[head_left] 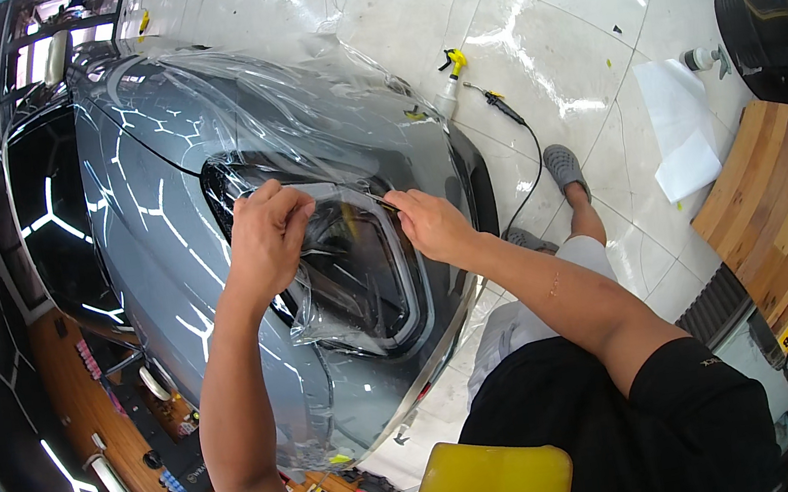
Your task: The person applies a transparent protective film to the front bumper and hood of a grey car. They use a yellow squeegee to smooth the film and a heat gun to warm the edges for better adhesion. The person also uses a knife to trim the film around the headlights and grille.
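Note:
A grey car (pixel 150 208) stands before me, with loose, wrinkled clear film (pixel 265 94) draped over its bodywork. Within a dark light recess (pixel 359 280) on the car, more film lies creased, its lower edge bunched. My left hand (pixel 266 243) is closed in a pinch at the recess's upper left, fingertips on the film's edge. At the upper right of the recess, my right hand (pixel 436 225) is closed round a thin, dark, narrow tool (pixel 382 202); its kind is too small to make out. Both hands are close to the light's upper rim.
A spray bottle (pixel 452 79) with a yellow head and a black corded tool (pixel 503 108) rest on the tiled floor. White sheet (pixel 682 123), black barrel (pixel 769 32) and wooden top (pixel 777 205) are at right. A yellow flat piece (pixel 490 487) is against my shirt.

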`<move>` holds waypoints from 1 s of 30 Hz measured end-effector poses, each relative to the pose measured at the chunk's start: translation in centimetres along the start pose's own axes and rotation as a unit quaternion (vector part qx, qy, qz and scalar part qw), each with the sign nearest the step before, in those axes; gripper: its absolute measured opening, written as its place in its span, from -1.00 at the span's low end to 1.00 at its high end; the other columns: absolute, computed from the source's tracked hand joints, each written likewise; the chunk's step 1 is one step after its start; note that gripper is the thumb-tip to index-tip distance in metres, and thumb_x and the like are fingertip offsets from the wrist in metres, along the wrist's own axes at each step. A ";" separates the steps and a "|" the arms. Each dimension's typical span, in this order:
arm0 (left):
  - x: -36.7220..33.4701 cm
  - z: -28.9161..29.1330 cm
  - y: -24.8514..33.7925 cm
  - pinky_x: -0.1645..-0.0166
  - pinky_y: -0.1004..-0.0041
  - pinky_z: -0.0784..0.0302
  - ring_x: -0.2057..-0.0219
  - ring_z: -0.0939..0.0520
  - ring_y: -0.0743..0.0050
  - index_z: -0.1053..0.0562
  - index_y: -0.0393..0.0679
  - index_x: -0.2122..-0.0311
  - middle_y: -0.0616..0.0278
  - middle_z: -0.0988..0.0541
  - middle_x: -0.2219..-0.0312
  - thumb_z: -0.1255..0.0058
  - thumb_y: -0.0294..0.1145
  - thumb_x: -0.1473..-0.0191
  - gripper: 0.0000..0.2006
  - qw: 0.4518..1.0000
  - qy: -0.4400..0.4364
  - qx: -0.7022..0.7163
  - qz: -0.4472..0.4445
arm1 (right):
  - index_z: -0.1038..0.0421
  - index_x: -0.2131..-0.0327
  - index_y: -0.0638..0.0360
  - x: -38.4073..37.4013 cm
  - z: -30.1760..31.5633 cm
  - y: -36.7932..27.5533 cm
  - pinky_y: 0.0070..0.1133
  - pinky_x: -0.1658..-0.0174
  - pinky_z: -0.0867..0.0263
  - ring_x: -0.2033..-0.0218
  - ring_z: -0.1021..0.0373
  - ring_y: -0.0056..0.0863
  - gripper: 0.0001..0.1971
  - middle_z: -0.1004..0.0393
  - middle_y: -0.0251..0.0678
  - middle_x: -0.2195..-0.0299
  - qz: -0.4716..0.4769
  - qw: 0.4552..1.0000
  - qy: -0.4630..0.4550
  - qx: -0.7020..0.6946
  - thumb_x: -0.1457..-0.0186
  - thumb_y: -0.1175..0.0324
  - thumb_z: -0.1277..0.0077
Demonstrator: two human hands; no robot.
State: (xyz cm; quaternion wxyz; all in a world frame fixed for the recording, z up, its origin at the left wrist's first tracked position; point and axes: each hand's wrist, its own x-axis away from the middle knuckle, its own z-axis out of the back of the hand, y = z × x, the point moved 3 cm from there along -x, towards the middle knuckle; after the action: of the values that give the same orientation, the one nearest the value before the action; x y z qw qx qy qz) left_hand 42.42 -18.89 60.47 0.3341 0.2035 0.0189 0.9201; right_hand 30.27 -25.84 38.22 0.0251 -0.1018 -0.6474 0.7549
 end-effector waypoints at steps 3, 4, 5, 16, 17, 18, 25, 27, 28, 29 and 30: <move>0.2 0.1 0.2 0.23 0.34 -0.21 0.46 -0.39 0.20 -0.48 -0.21 0.40 0.17 -0.36 0.54 -0.03 -0.42 -0.03 -0.91 1.000 0.002 -0.010 -0.005 | -0.30 0.09 0.13 0.4 -0.1 0.3 -0.22 0.36 -0.34 0.43 -0.39 -0.01 -0.71 -0.39 -0.10 0.40 -0.001 1.000 0.000 0.001 -0.07 0.49 0.09; 0.3 0.2 0.3 0.23 0.34 -0.21 0.47 -0.38 0.20 -0.48 -0.21 0.39 0.17 -0.35 0.54 -0.03 -0.42 -0.03 -0.91 1.000 0.000 -0.010 -0.004 | -0.30 0.08 0.13 0.6 -0.1 0.4 -0.22 0.35 -0.34 0.42 -0.39 -0.01 -0.70 -0.39 -0.09 0.40 0.002 1.000 0.005 0.002 -0.06 0.49 0.09; 0.4 0.3 0.3 0.23 0.35 -0.21 0.47 -0.38 0.21 -0.48 -0.21 0.39 0.17 -0.35 0.54 -0.03 -0.42 -0.03 -0.91 1.000 -0.002 -0.010 -0.003 | -0.30 0.08 0.14 0.7 -0.2 0.6 -0.23 0.35 -0.34 0.42 -0.39 -0.01 -0.70 -0.39 -0.09 0.40 0.005 1.000 0.010 0.003 -0.06 0.50 0.09; 0.8 0.9 0.7 0.26 0.37 -0.23 0.47 -0.35 0.24 -0.50 -0.20 0.38 0.18 -0.37 0.53 -0.05 -0.42 -0.04 -0.91 1.000 -0.010 0.000 0.002 | -0.28 0.07 0.27 3.2 -0.7 0.8 -0.23 0.29 -0.31 0.37 -0.37 0.00 -0.68 -0.40 -0.02 0.39 -0.008 0.999 0.020 -0.025 -0.05 0.54 0.10; 0.9 0.9 0.7 0.26 0.37 -0.23 0.47 -0.35 0.24 -0.50 -0.20 0.38 0.18 -0.37 0.53 -0.05 -0.41 -0.04 -0.91 1.000 -0.009 0.002 0.004 | -0.28 0.08 0.27 3.3 -0.7 0.8 -0.23 0.28 -0.31 0.37 -0.37 0.01 -0.69 -0.40 -0.01 0.39 -0.011 0.999 0.020 -0.027 -0.05 0.54 0.10; 1.0 1.0 0.7 0.26 0.37 -0.23 0.47 -0.35 0.24 -0.50 -0.19 0.38 0.18 -0.37 0.53 -0.05 -0.41 -0.04 -0.91 1.000 -0.009 0.004 0.002 | -0.28 0.08 0.28 3.4 -0.7 0.7 -0.23 0.28 -0.31 0.37 -0.37 0.02 -0.69 -0.40 0.00 0.39 -0.015 0.999 0.020 -0.029 -0.05 0.54 0.11; 1.8 1.1 1.1 0.21 0.38 -0.18 0.44 -0.39 0.27 -0.50 -0.19 0.40 0.22 -0.34 0.57 -0.06 -0.47 0.00 -0.95 1.000 -0.011 0.016 0.000 | -0.28 0.12 0.29 4.8 -1.1 -0.1 -0.21 0.26 -0.31 0.35 -0.39 0.03 -0.72 -0.43 0.03 0.39 -0.059 0.996 0.011 -0.066 -0.04 0.55 0.12; 2.0 1.2 1.3 0.20 0.38 -0.18 0.42 -0.39 0.27 -0.50 -0.19 0.40 0.22 -0.35 0.55 -0.05 -0.47 -0.01 -0.95 1.000 -0.021 0.012 -0.006 | -0.28 0.13 0.28 5.2 -1.3 -0.1 -0.21 0.25 -0.31 0.34 -0.39 0.03 -0.73 -0.44 0.03 0.39 -0.076 0.995 0.008 -0.067 -0.04 0.54 0.12; 2.1 1.2 1.4 0.19 0.37 -0.18 0.42 -0.40 0.26 -0.50 -0.19 0.40 0.23 -0.35 0.54 -0.05 -0.47 -0.01 -0.95 1.000 -0.025 0.007 -0.008 | -0.29 0.13 0.28 5.4 -1.3 -0.1 -0.23 0.26 -0.31 0.35 -0.40 0.02 -0.73 -0.44 0.03 0.39 -0.080 0.995 0.018 -0.064 -0.04 0.55 0.11; 2.2 1.2 1.6 0.18 0.37 -0.19 0.41 -0.41 0.26 -0.50 -0.19 0.40 0.23 -0.36 0.53 -0.05 -0.47 -0.01 -0.95 0.999 -0.030 0.003 -0.011 | -0.29 0.14 0.27 5.5 -1.3 -0.2 -0.26 0.27 -0.32 0.36 -0.41 0.00 -0.74 -0.44 0.02 0.39 -0.083 0.994 0.027 -0.060 -0.04 0.55 0.10; 2.4 1.0 1.6 0.17 0.36 -0.20 0.39 -0.42 0.26 -0.50 -0.18 0.41 0.23 -0.38 0.51 -0.05 -0.46 -0.01 -0.95 0.999 -0.030 0.003 -0.023 | -0.30 0.14 0.27 5.6 -1.3 -0.3 -0.28 0.28 -0.32 0.37 -0.41 -0.01 -0.74 -0.44 0.02 0.39 -0.086 0.994 0.037 -0.055 -0.04 0.56 0.10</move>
State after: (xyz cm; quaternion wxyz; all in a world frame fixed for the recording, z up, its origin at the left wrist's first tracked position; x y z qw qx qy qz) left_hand 40.19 -18.75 62.53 0.3553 0.2316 0.0161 0.9055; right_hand 24.98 -23.61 37.61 0.1080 -0.0748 -0.6932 0.7087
